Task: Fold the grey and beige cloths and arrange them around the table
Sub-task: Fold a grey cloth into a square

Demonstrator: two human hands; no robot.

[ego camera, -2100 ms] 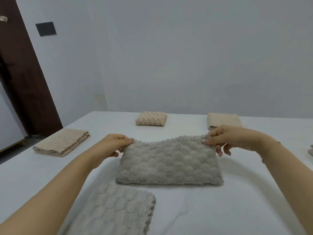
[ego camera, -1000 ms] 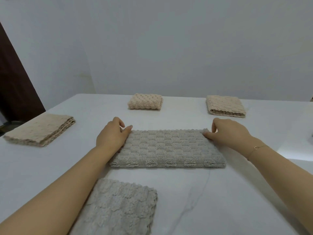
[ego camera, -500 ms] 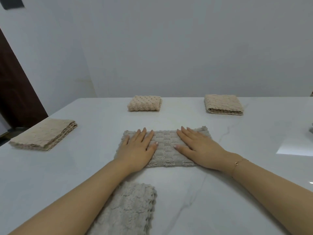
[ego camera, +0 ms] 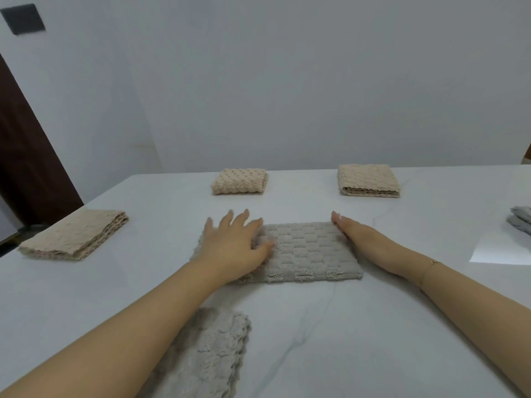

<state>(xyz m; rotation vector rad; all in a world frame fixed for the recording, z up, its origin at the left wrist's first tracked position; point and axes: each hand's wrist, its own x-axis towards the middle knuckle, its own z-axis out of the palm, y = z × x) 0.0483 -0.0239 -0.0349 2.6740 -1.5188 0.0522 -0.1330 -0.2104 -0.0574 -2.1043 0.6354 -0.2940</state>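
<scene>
The half-folded grey cloth (ego camera: 301, 252) lies mid-table. The left hand (ego camera: 234, 248) presses its left end with fingers spread flat; the right hand (ego camera: 355, 234), fingers straight, squares its right edge, probably to flatten the fold

A folded grey cloth (ego camera: 304, 251) is laid flat at the middle of the white table (ego camera: 373, 326). Its left part is pressed by the left hand (ego camera: 234, 245) with fingers spread, and its right edge is touched by the straight-fingered right hand (ego camera: 359, 235). Another grey cloth (ego camera: 207, 357) is seen nearer, under the left forearm. Three folded beige cloths (ego camera: 76, 234) (ego camera: 240, 181) (ego camera: 367, 179) are set at the left and far edges.
</scene>
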